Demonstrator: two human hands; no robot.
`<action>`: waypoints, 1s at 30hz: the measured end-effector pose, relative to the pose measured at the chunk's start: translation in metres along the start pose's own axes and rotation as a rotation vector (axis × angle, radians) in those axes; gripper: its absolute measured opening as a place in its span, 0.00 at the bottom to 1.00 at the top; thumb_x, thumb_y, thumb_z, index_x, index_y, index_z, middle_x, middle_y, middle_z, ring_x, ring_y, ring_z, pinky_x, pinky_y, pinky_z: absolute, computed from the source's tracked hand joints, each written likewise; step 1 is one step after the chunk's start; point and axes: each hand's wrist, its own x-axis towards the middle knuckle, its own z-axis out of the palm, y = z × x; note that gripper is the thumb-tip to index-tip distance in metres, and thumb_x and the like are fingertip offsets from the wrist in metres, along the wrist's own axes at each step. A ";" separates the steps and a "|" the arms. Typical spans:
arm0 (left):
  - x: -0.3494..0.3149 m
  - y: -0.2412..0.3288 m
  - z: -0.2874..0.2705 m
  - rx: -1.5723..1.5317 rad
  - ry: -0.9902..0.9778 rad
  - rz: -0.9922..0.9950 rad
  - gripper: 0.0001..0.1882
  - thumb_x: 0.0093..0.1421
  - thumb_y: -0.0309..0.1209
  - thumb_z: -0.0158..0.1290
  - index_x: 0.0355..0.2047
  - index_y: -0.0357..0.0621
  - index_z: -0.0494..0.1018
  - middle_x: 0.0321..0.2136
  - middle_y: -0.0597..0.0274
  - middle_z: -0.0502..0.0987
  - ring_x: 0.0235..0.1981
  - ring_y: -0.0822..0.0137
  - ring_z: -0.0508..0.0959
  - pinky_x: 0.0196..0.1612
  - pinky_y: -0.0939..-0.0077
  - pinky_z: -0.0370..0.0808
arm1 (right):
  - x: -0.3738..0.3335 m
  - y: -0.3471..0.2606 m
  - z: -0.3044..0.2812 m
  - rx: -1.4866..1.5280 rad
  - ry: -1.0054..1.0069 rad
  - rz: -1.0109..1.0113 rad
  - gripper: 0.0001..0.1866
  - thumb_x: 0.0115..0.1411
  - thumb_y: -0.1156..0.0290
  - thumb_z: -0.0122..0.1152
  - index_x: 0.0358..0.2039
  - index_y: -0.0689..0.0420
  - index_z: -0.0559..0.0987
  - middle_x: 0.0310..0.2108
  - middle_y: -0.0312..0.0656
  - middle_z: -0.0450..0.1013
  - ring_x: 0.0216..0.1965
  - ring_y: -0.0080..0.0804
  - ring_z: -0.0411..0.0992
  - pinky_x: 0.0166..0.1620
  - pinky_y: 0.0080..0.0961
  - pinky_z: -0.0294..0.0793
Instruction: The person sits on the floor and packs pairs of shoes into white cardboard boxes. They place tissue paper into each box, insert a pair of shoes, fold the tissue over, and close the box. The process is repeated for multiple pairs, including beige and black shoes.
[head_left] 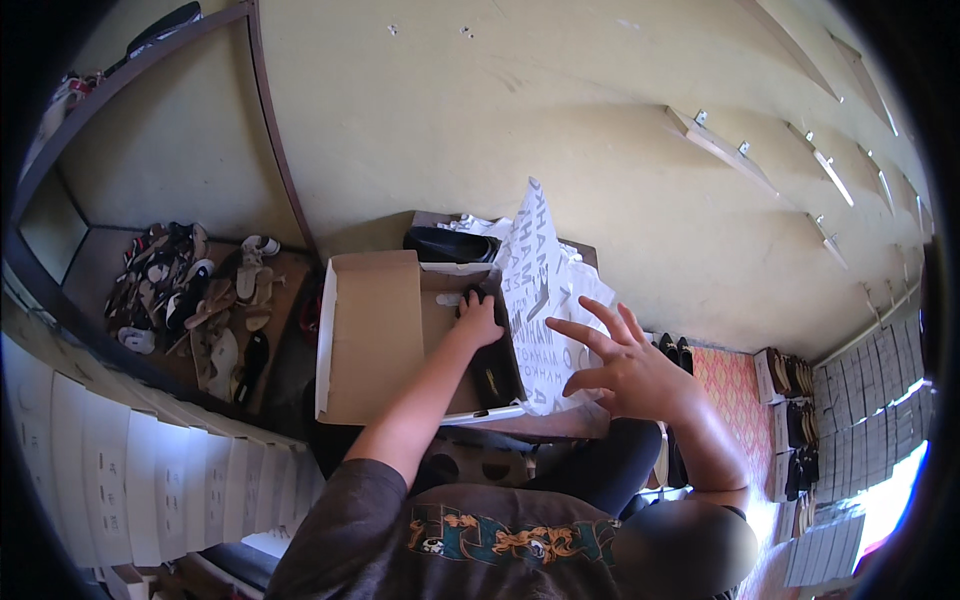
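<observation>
An opened shoe box (370, 330), brown inside with a white rim, lies in front of me. My left hand (480, 320) reaches into its right part, with the fingers curled on a black shoe (490, 375) that lies along the box. The hand and the box wall partly hide that shoe. Printed white wrapping paper (535, 280) stands up crumpled beyond the box's right edge. Beside this paper my right hand (632, 368) is raised with its fingers spread, holding nothing. Another black shoe (450, 244) rests behind the box.
To the left, a framed shelf (275, 290) holds a heap of sandals and shoes (190, 290). White boxes (150, 480) are stacked at the lower left. Small shelves (725, 150) stick out of the wall at the upper right. Shoes on boxes (795, 425) line the right side by a patterned red floor (730, 390).
</observation>
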 end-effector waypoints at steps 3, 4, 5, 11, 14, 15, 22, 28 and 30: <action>-0.008 0.001 -0.024 0.153 -0.050 0.044 0.58 0.33 0.49 0.66 0.59 0.40 0.48 0.59 0.29 0.42 0.60 0.31 0.43 0.61 0.54 0.48 | -0.002 0.004 -0.002 0.003 -0.027 -0.009 0.11 0.40 0.72 0.64 0.27 0.43 0.80 0.63 0.30 0.46 0.65 0.45 0.36 0.59 0.64 0.44; -0.014 0.004 -0.032 0.193 -0.111 0.029 0.61 0.31 0.51 0.66 0.60 0.39 0.45 0.59 0.28 0.40 0.60 0.31 0.42 0.61 0.52 0.46 | -0.002 0.005 -0.002 0.001 -0.030 -0.007 0.09 0.41 0.71 0.64 0.26 0.43 0.80 0.63 0.29 0.46 0.65 0.45 0.36 0.59 0.64 0.43; -0.022 0.010 -0.040 0.235 -0.175 0.016 0.64 0.30 0.52 0.66 0.61 0.38 0.42 0.59 0.27 0.38 0.60 0.31 0.40 0.61 0.51 0.44 | -0.003 0.007 -0.002 0.009 -0.015 -0.006 0.07 0.41 0.69 0.64 0.25 0.43 0.81 0.63 0.29 0.47 0.65 0.45 0.36 0.59 0.64 0.43; -0.052 0.022 -0.037 0.328 -0.397 -0.044 0.77 0.24 0.57 0.67 0.61 0.41 0.25 0.59 0.30 0.24 0.61 0.32 0.33 0.61 0.48 0.42 | -0.003 0.008 -0.003 0.006 0.022 -0.002 0.02 0.45 0.66 0.63 0.22 0.44 0.81 0.62 0.30 0.48 0.65 0.42 0.37 0.59 0.63 0.43; -0.059 0.029 -0.031 0.323 -0.414 -0.118 0.77 0.27 0.55 0.67 0.60 0.48 0.18 0.58 0.34 0.16 0.61 0.33 0.34 0.60 0.46 0.45 | -0.002 0.007 -0.008 -0.021 0.005 0.014 0.01 0.46 0.65 0.63 0.22 0.44 0.81 0.62 0.29 0.48 0.65 0.42 0.37 0.59 0.62 0.43; -0.062 0.032 -0.027 0.352 -0.398 -0.130 0.76 0.28 0.54 0.67 0.60 0.49 0.18 0.58 0.34 0.16 0.61 0.33 0.35 0.60 0.46 0.46 | -0.001 0.007 -0.010 -0.032 -0.003 0.021 0.01 0.46 0.65 0.63 0.22 0.44 0.81 0.62 0.29 0.48 0.65 0.42 0.37 0.59 0.62 0.42; -0.063 0.040 -0.017 0.462 -0.341 -0.172 0.74 0.31 0.50 0.67 0.60 0.52 0.18 0.58 0.33 0.17 0.61 0.33 0.39 0.59 0.48 0.49 | 0.002 0.015 -0.008 0.001 0.080 0.036 0.04 0.46 0.62 0.63 0.21 0.47 0.81 0.61 0.31 0.53 0.64 0.45 0.41 0.59 0.59 0.45; -0.063 0.038 -0.014 0.481 -0.321 -0.160 0.74 0.31 0.51 0.67 0.60 0.53 0.18 0.58 0.33 0.17 0.61 0.33 0.39 0.59 0.46 0.47 | 0.002 0.015 -0.002 0.075 0.194 0.037 0.06 0.47 0.63 0.63 0.23 0.49 0.81 0.60 0.38 0.54 0.63 0.48 0.44 0.59 0.52 0.49; -0.062 0.034 -0.013 0.467 -0.314 -0.185 0.73 0.31 0.50 0.67 0.60 0.53 0.18 0.58 0.34 0.17 0.61 0.34 0.38 0.59 0.46 0.47 | 0.001 0.020 0.003 0.290 0.349 -0.024 0.09 0.49 0.65 0.61 0.31 0.51 0.79 0.59 0.40 0.55 0.62 0.46 0.48 0.60 0.48 0.50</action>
